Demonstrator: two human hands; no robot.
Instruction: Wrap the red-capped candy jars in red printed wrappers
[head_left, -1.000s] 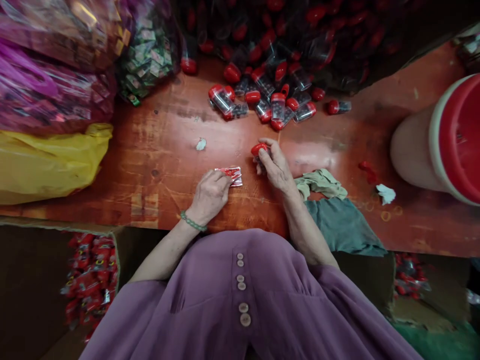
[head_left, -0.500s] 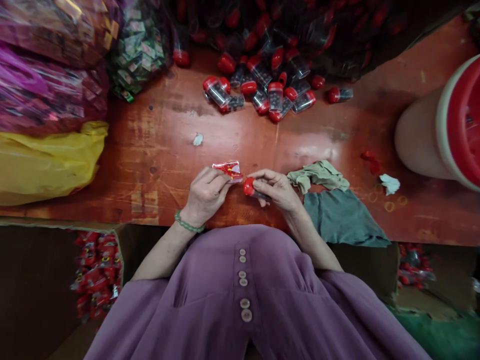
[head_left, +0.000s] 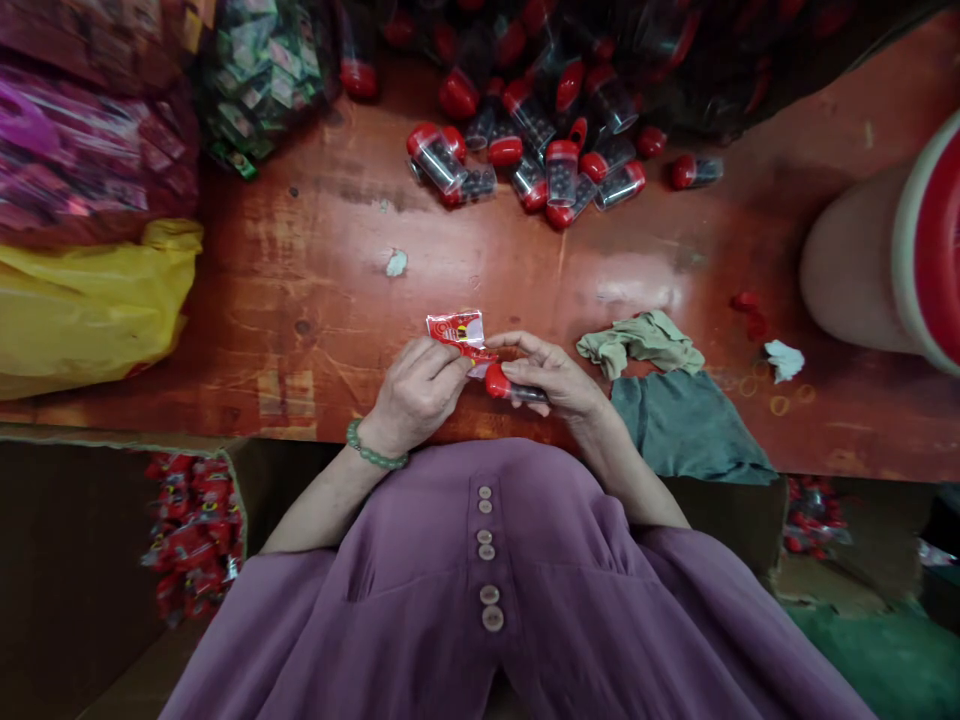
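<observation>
My left hand (head_left: 421, 392), with a green bead bracelet at the wrist, pinches a small red printed packet (head_left: 457, 330) above the table's near edge. Close beside it, my right hand (head_left: 553, 376) holds a small clear bottle with a red cap (head_left: 496, 381), lying sideways with the cap toward the packet. Dark contents show through its wall. Some fingers of the right hand reach to the packet's right edge; whether they touch it I cannot tell. Farther back lies a pile of similar red-capped bottles (head_left: 561, 172) holding dark beads.
Bags of small packets (head_left: 262, 75) and a yellow bag (head_left: 90, 300) stand at left. A white bucket with a red rim (head_left: 855, 260) is at right. Cloths (head_left: 682, 425) lie by my right forearm. Below the table are boxes of red packets (head_left: 191, 530).
The red packet now stands up higher and shows more of its printed face. My hands have come closer together, the bottle lies more level, and the view has shifted slightly.
</observation>
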